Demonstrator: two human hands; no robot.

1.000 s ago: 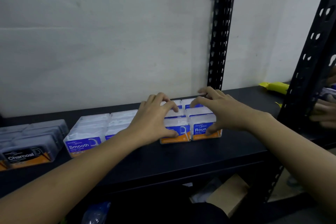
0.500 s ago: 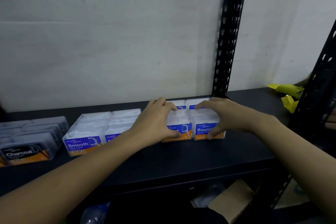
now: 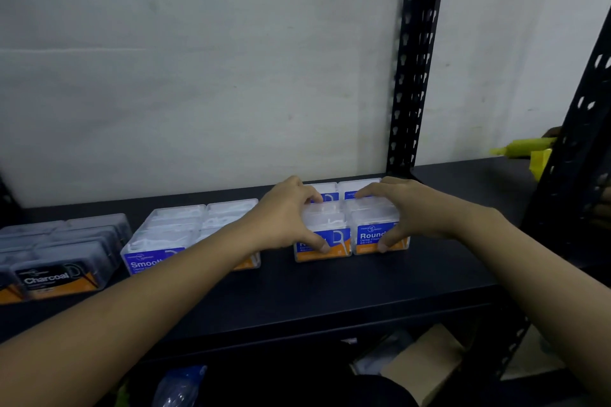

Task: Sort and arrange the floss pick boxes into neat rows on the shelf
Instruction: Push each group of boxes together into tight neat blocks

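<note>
On the black shelf [image 3: 330, 287] stand three groups of clear floss pick boxes. The "Round" boxes [image 3: 370, 235], blue and orange labelled, sit in two rows near the shelf's rear post. My left hand [image 3: 284, 218] grips the left row, thumb on the front label and fingers curled over the tops. My right hand [image 3: 400, 211] grips the right row the same way, thumb on the front box's label. The "Smooth" boxes [image 3: 172, 235] stand to the left, partly behind my left forearm. Dark "Charcoal" boxes [image 3: 66, 251] fill the far left.
A black perforated upright [image 3: 413, 76] rises behind the Round boxes, another post [image 3: 582, 149] at the right. A yellow object [image 3: 525, 149] lies at the shelf's far right. Below the shelf are a cardboard box [image 3: 426, 363] and a plastic bag [image 3: 182, 383].
Both hands have stayed on the Round boxes, settling lower around them. The view has shifted so that the boxes sit slightly further right.
</note>
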